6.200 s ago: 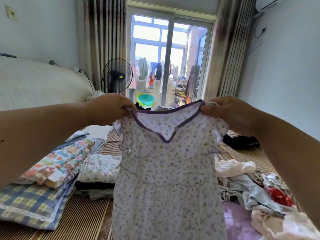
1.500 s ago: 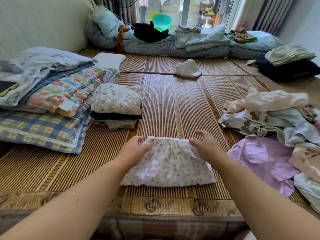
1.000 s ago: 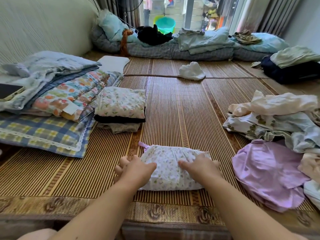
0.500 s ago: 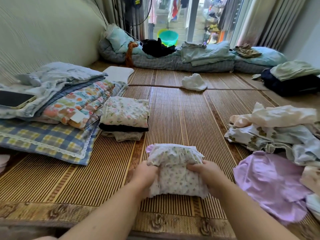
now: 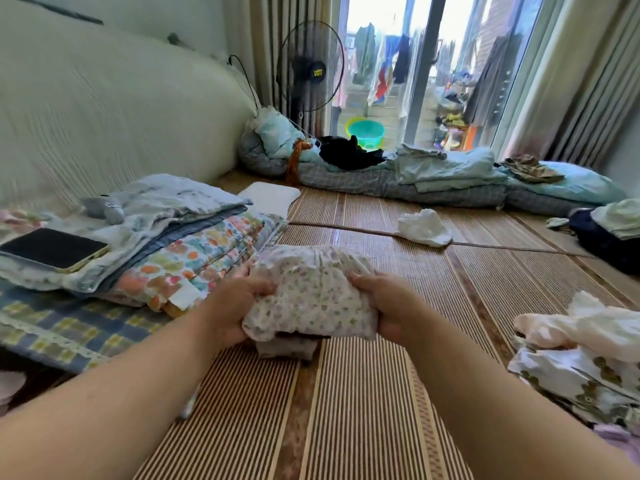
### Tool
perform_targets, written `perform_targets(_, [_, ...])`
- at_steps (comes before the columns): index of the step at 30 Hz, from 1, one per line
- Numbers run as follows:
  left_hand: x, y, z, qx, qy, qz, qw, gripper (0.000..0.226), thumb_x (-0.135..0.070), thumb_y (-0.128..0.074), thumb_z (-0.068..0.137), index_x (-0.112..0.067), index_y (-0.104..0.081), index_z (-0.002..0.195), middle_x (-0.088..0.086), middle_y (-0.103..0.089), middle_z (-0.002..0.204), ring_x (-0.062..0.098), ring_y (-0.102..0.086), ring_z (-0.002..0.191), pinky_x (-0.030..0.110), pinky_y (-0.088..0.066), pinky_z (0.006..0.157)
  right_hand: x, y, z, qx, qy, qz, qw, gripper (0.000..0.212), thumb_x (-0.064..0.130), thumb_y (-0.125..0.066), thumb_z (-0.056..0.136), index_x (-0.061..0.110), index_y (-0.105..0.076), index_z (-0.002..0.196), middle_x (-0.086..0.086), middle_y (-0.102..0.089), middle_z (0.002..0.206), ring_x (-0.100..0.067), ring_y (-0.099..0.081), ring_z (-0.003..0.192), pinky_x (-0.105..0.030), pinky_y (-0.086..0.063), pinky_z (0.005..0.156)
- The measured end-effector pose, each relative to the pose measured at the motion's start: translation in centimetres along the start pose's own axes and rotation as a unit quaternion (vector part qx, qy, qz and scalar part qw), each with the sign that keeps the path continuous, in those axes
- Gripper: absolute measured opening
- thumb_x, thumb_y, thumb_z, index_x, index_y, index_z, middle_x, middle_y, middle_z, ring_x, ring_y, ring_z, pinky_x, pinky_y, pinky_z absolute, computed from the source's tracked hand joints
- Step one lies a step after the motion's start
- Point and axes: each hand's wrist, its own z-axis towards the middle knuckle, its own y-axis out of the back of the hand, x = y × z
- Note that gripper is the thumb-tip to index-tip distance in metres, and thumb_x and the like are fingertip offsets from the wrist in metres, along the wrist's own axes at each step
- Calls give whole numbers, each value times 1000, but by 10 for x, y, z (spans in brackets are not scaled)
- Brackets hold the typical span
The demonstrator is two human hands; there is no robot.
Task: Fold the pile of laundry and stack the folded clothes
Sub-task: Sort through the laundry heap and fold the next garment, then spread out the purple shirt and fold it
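The folded white dress with small purple flowers (image 5: 311,299) is a thick bundle held between both hands. My left hand (image 5: 239,308) grips its left end and my right hand (image 5: 388,303) grips its right end. The bundle sits over the small stack of folded clothes (image 5: 287,348), of which only the grey bottom edge shows beneath it. Whether the bundle rests on the stack or hovers just above it I cannot tell. The unfolded laundry pile (image 5: 581,348) lies at the right edge of the striped bamboo mat (image 5: 346,410).
Folded bedding (image 5: 180,268) with a black phone (image 5: 52,247) on top lies at the left, against a pale headboard. A white cloth (image 5: 424,226) lies on the mat further back. Quilts and pillows (image 5: 433,174) line the far edge, with a fan (image 5: 311,74) behind.
The dress was held up open, then laid flat and folded into a bundle. In the last half second both hands lifted it off the mat and carried it left and forward over the stack.
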Motion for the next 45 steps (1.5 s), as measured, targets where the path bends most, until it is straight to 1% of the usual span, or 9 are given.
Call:
perform_targets(8, [-33, 30, 116, -59, -16, 140, 988, 66, 16, -36, 81, -16, -38, 139, 19, -56, 114, 40, -59, 97, 44, -57, 66, -5, -37, 141, -14, 8, -50, 999, 35, -6, -50, 91, 6, -51, 123, -20, -64, 115, -36, -66, 99, -50, -59, 76])
perform_targets(11, [-20, 42, 147, -74, 43, 305, 948, 64, 9, -45, 83, -14, -32, 141, 18, -55, 109, 33, -59, 86, 33, -54, 55, -20, -25, 170, -32, 7, -195, 980, 35, 5, -64, 85, 8, -57, 119, -11, -69, 105, -28, -69, 93, -48, -58, 81])
perform_targets(14, [-11, 56, 162, -91, 79, 515, 849, 88, -19, -64, 82, -13, -11, 152, 18, -48, 137, 32, -55, 112, 33, -51, 89, -33, -15, 176, -64, 37, -348, 935, 48, 22, -75, 79, 16, -55, 123, 0, -68, 101, -19, -68, 91, -40, -57, 83])
perform_targets(17, [-9, 59, 156, -134, 41, 666, 733, 92, -39, -58, 84, -29, 4, 152, 15, -8, 158, 35, -23, 141, 39, -27, 110, -37, -9, 168, -104, 155, -465, 865, 70, 30, -66, 88, 25, -30, 148, 1, -53, 133, -18, -52, 121, -30, -44, 94])
perform_targets(21, [-6, 58, 151, 5, -145, 750, 645, 71, -38, -34, 89, -40, 0, 152, -7, 14, 160, 19, 14, 147, 45, -2, 119, -34, -12, 160, -2, 254, -623, 739, 62, 52, -43, 95, 41, -16, 150, 14, -9, 160, -14, -17, 146, -44, -21, 118])
perform_targets(24, [-3, 54, 150, 73, -111, 784, 606, 72, -46, -34, 89, -40, -2, 152, -11, 13, 160, 11, 12, 147, 45, 1, 119, -37, -19, 168, 66, 190, -730, 653, 79, 71, -41, 85, 44, -5, 150, 12, 4, 162, -14, 0, 149, -51, -6, 119])
perform_targets(31, [13, 62, 149, 53, -6, 774, 631, 89, -48, -45, 71, -45, -3, 150, -3, -4, 161, 24, -18, 145, 40, -30, 112, -45, -32, 179, 78, 119, -808, 571, 97, 79, -38, 79, 35, 8, 152, 5, 12, 161, -23, 12, 148, -62, 10, 111])
perform_targets(37, [14, 9, 103, 10, -123, 780, 614, 79, -52, -43, 91, -44, 11, 149, -2, 22, 159, 20, 24, 145, 51, 8, 115, -18, -10, 114, -10, 187, -772, 607, 90, 73, -41, 83, 39, 8, 151, 5, 17, 160, -22, 16, 147, -57, 8, 114])
perform_targets(45, [66, -137, -12, 144, -267, 730, 612, 84, -41, -53, 88, -43, 4, 149, -6, 11, 161, 16, 15, 147, 52, 2, 118, -10, 102, -82, -138, 172, -761, 611, 88, 63, -49, 86, 39, 7, 151, 4, 9, 162, -20, 9, 149, -55, -2, 118])
